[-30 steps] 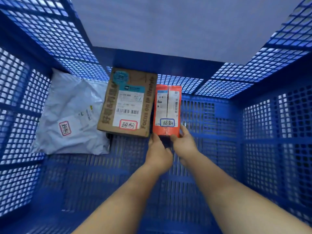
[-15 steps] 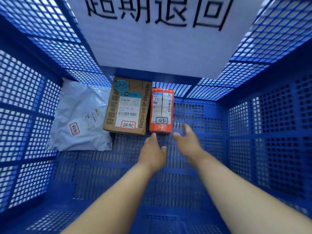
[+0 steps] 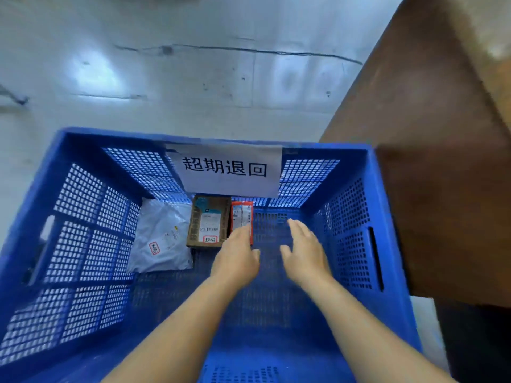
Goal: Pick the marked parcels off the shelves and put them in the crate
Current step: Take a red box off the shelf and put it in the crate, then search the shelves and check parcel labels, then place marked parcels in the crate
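A blue mesh crate [image 3: 83,239] fills the lower frame, its far wall carrying a white paper sign [image 3: 225,170] reading 超期退回. Along that far wall lie three parcels in a row: a grey poly mailer [image 3: 161,236] at left, a brown cardboard box [image 3: 208,221] touching it, and a slim orange box [image 3: 241,217] just beside. Each visible marker sticker reads 超期. The crate floor to the right and nearer the camera lies open. The left hand [image 3: 237,258], grip relaxed and spread, overlaps the orange box's near end; the right hand [image 3: 304,252] hovers spread, holding nothing. A brown wooden surface [image 3: 431,150] borders the crate's right rim.
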Available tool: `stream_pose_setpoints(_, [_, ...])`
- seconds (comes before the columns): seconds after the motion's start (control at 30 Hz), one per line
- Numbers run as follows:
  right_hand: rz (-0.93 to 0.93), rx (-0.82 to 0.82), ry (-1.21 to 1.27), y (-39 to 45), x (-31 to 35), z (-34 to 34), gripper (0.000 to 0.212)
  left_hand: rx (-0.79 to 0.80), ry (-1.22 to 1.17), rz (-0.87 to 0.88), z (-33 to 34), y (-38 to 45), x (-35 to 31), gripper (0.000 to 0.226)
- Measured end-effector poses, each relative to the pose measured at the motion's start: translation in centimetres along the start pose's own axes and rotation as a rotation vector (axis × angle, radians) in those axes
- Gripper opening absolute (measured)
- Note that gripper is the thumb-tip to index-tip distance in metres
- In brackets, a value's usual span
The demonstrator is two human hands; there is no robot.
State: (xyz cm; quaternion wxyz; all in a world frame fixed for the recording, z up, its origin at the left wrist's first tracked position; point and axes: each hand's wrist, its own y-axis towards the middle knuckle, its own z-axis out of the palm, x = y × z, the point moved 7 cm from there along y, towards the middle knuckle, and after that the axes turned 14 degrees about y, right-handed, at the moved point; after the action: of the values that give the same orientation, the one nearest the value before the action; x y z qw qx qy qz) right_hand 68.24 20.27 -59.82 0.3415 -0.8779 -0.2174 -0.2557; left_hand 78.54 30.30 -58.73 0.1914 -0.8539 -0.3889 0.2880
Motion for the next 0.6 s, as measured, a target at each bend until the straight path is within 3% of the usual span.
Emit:
stream_pose_setpoints(0.27, [-0.05, -0.239, 0.121, -11.1, 6.0, -10.7, 0.06, -0.112, 0.042, 0.214, -9.0, -10.2, -8.6, 0.057])
stream_pose_setpoints(0.6, [0.01, -0.643, 0.256, -28.2, 6.6, -20.7, 0.059, -0.191, 0.161, 0.674, -13.0, -24.9, -18.9, 0.06])
